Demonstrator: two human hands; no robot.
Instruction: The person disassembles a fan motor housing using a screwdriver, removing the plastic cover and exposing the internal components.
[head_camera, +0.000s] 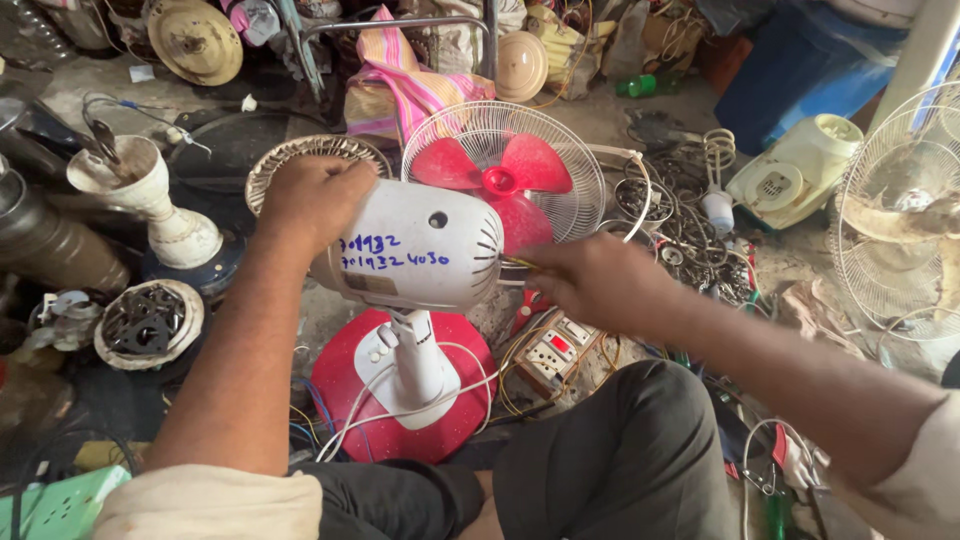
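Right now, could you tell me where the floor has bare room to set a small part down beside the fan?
Bare concrete shows between the fan's red base and the white pedestal, under the left hand. Another patch lies behind the grille, toward the green bottle. Right of the right hand, the wire pile and switch box crowd everything.

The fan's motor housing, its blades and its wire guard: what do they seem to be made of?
Motor housing: probably white moulded plastic, smooth with a dull sheen and slotted vents. Blades: likely red plastic, glossy and slightly translucent. Wire guard: apparently thin metal wire, light coated, in fine radial spokes.
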